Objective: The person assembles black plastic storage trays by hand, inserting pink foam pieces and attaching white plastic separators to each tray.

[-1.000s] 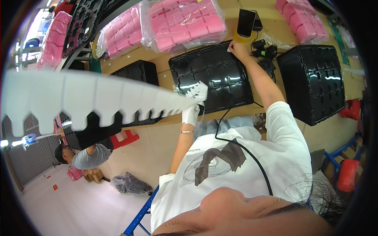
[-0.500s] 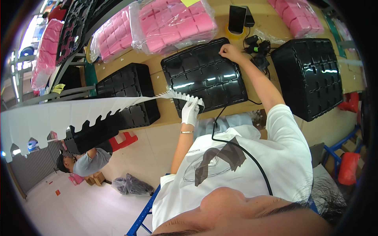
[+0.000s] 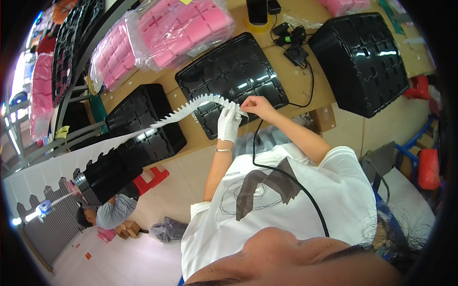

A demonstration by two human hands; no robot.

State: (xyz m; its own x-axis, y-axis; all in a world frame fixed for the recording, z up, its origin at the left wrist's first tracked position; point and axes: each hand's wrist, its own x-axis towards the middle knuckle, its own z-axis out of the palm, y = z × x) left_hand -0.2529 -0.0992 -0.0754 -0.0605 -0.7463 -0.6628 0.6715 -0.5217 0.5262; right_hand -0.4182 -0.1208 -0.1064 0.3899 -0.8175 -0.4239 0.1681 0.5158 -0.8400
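Observation:
A long white strip with a toothed edge point(image 3: 157, 121) runs from the middle of the picture out to the left rim. My left hand point(image 3: 229, 123), in a white glove, grips its near end. My bare right hand point(image 3: 257, 106) pinches the same end just beside the glove. Both hands hover over the front edge of a glossy black moulded tray point(image 3: 234, 71) lying on the brown table point(image 3: 305, 81). A black cable point(image 3: 291, 176) runs from my white shirt up to the table.
A tall stack of black trays point(image 3: 362, 57) stands to the right and another stack point(image 3: 148, 128) to the left. Bags of pink foam pieces point(image 3: 176, 28) lie at the back. Another person point(image 3: 107, 214) crouches on the floor lower left, near a red stool point(image 3: 152, 178).
My right hand came back from the tray's far edge and took the strip's end beside my left hand. The strip has swung down and away, looking thinner in view.

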